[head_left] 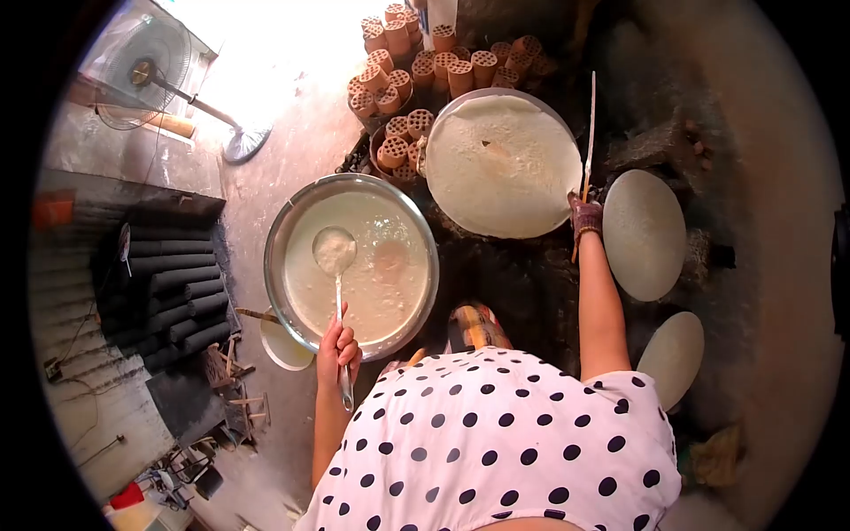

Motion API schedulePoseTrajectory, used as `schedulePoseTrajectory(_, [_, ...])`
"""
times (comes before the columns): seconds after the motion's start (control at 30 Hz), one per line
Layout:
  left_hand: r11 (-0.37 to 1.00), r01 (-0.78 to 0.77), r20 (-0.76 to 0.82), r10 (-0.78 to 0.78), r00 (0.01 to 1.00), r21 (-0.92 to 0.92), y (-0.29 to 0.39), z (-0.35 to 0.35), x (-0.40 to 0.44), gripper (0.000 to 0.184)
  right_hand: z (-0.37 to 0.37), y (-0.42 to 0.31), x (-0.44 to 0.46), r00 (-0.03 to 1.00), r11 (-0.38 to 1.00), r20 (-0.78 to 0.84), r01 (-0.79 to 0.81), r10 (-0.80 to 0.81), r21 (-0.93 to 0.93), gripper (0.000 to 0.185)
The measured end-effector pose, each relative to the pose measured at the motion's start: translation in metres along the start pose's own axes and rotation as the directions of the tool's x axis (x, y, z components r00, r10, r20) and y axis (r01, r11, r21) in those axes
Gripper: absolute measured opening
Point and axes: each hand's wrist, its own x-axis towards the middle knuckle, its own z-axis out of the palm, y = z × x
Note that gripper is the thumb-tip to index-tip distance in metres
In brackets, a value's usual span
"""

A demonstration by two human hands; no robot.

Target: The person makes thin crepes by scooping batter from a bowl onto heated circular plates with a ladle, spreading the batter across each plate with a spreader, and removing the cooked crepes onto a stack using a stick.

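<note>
My left hand [338,348] is wrapped round the handle of a metal ladle [336,251]. The ladle's bowl, full of pale batter, is over a wide steel basin [429,292] of the same milky batter. My right hand [585,215], in a dark glove, is at the right edge of a large round pan lid or sheet [496,168] with a pale, bumpy surface. A long thin stick [591,124] passes upright through the gloved fingers. What else those fingers touch is too small to tell.
Perforated clay cylinders [387,97] are stacked beyond the basin. Two pale round discs [645,234] stand at the right. Dark cylinders [181,292] lie piled at the left, below a standing fan [146,73]. A pale round lid [285,345] is partly under the basin.
</note>
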Motion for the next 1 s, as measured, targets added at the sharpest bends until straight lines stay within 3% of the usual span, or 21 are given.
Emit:
schedulePoseTrajectory(0.13, [1.000,0.001,-0.005,-0.001,1.000,-0.002,0.000,0.016,0.013,0.039,0.002,0.017,0.022,0.990,0.983,-0.019,0.139,-0.143,-0.120,0.052])
schedulePoseTrajectory(0.3, [0.999,0.004,-0.012,-0.004,1.000,-0.036,-0.001,0.028,0.029,0.040,0.008,0.026,0.049,0.999,0.961,-0.022,0.019,-0.026,-0.277,0.057])
schedulePoseTrajectory(0.37, [1.000,0.007,-0.014,-0.008,1.000,-0.022,-0.001,0.034,0.030,0.040,0.001,0.023,0.047,0.984,0.914,0.005,0.165,-0.176,-0.370,0.053])
schedulePoseTrajectory(0.4, [1.000,0.010,-0.012,-0.011,1.000,-0.006,-0.001,0.035,0.030,0.040,-0.001,0.021,0.048,0.984,0.913,0.011,0.167,-0.175,-0.372,0.053])
schedulePoseTrajectory(0.47, [1.000,0.013,-0.017,-0.013,1.000,-0.003,-0.001,0.035,0.029,0.040,-0.007,0.017,0.048,0.945,0.930,0.097,0.324,-0.311,-0.173,0.048])
schedulePoseTrajectory(0.53, [1.000,0.019,-0.018,-0.019,1.000,0.001,-0.002,0.037,0.030,0.040,-0.009,0.003,0.047,0.961,0.939,0.094,0.274,-0.260,-0.205,0.043])
schedulePoseTrajectory(0.6, [0.999,0.022,-0.003,-0.022,1.000,0.029,-0.003,0.039,0.029,0.039,-0.006,0.003,0.059,0.908,0.924,0.173,0.376,-0.382,0.064,0.040])
schedulePoseTrajectory(0.73, [0.999,0.018,-0.008,-0.018,1.000,0.027,-0.004,0.038,0.026,0.039,-0.018,-0.026,0.043,0.902,0.899,0.178,0.418,-0.393,-0.135,0.037])
schedulePoseTrajectory(0.77, [0.999,0.023,-0.016,-0.022,1.000,0.033,-0.005,0.039,0.024,0.039,-0.010,-0.013,0.067,0.867,0.886,0.210,0.463,-0.451,-0.013,0.035])
schedulePoseTrajectory(1.0, [0.999,0.030,-0.019,-0.029,0.999,0.041,-0.006,0.041,0.013,0.040,-0.003,-0.024,0.082,0.885,0.892,0.178,0.448,-0.430,-0.070,0.029])
